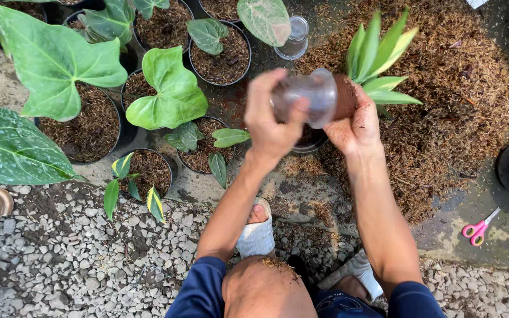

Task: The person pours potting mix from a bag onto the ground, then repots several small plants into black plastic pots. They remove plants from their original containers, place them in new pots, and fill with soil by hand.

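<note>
A: Describe the arms.

B: Both forearms are bare from wrist to above the elbow. The left hand (272, 126) and the right hand (357, 126) carry no gloves, rings or wristbands that can be made out. Soil crumbs cling to the right hand.

A: Sleeves?

B: Short, dark navy blue, ending just above each elbow, one on either side of the bare knee (266, 288).

A: Legwear?

B: Dark blue denim shows just right of the knee. Fine brown fibres lie on the knee itself.

A: Footwear?

B: Pale grey-white slide sandals with a broad ribbed strap: one (257, 232) directly above the knee, toes exposed; the other (354, 271) to the knee's right.
</note>
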Tool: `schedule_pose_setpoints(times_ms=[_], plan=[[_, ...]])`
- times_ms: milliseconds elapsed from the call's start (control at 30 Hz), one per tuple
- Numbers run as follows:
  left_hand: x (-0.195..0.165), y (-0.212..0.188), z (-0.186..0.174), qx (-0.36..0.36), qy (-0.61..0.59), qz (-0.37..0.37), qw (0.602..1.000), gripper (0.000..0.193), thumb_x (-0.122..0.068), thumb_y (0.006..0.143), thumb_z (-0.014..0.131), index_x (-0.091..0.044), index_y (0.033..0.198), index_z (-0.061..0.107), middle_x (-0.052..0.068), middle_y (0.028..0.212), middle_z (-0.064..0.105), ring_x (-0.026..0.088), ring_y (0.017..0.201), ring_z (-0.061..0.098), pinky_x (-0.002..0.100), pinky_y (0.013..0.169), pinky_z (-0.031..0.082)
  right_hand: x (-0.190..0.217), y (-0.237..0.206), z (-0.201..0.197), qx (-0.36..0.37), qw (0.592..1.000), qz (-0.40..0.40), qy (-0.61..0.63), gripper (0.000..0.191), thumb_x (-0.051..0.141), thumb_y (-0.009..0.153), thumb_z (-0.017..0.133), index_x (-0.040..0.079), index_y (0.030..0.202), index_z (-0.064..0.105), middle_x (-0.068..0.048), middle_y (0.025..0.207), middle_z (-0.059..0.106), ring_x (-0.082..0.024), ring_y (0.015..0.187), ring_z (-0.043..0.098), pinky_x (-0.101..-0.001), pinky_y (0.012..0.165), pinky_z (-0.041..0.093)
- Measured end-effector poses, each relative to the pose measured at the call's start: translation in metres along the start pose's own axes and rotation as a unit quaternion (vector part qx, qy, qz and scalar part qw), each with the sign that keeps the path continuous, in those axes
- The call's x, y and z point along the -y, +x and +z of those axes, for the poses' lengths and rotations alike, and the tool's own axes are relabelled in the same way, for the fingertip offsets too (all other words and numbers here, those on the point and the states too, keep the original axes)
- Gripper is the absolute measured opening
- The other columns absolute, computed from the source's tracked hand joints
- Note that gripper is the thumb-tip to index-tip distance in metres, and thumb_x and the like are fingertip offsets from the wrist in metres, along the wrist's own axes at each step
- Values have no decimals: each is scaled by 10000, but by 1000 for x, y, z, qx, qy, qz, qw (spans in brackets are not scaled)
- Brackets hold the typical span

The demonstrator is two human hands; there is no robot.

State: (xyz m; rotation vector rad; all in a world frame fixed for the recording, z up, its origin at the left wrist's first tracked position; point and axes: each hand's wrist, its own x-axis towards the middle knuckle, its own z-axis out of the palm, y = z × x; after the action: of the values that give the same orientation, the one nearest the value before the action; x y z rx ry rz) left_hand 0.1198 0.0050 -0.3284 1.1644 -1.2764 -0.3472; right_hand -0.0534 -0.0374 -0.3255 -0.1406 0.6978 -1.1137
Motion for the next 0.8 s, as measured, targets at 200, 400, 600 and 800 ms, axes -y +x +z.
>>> schedule_pose_setpoints(times_ms=[200,400,600,800], plan=[[27,-16,-12,-125,-201,-292,927,577,-338,1070,535,-34,1526,353,204,1355,524,252,988,663,344,735,578,6,-2,5,-62,998,-12,-22,269,215,1016,550,23,1201,583,-185,1222,672,-320,1177,664,-556,1074,555],[31,-56,-6,-53,150,-124,979,616,-112,1015,684,-21,1529,356,206,1540,275,401,1476,357,541,1242,340,12,-7,-18,-66,997,-19,-29,257,172,1023,571,-4,1210,570,-238,1270,675,-344,1188,679,-531,1091,554],[58,-64,-5,27,199,-129,971,560,-92,1025,656,-26,1519,401,269,1564,296,436,1496,344,541,1262,309,16,-14,-38,-74,993,-38,-81,199,166,1025,566,24,1164,561,-248,1253,669,-339,1179,691,-526,1080,573],[56,-61,-4,42,277,-109,954,671,-226,966,706,21,1501,388,314,1543,358,509,1452,291,598,1184,254,43,-23,-37,-70,991,-68,-94,170,143,1023,586,23,1143,585,-235,1209,703,-330,1150,701,-505,1084,577]])
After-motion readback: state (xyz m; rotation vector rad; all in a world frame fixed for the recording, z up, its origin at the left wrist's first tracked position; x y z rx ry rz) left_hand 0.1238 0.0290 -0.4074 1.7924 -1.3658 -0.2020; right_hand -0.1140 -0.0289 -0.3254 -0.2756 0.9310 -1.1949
